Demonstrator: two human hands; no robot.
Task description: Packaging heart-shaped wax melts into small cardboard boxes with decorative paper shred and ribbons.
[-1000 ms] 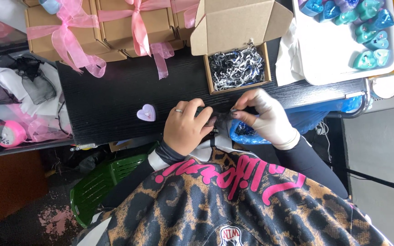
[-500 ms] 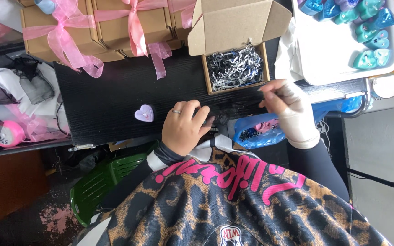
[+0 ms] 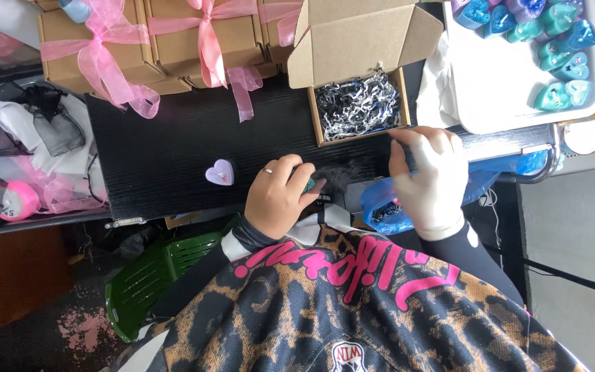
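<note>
- Black tabletop lies under your hands, with ribbon-tied cardboard boxes along its far edge.
- Your left hand is curled round a small teal object, only partly visible.
- Your right hand rests fingers bent just beside the open box of shredded paper; you cannot tell whether it holds anything.
- Lilac heart sits near your left hand.
</note>
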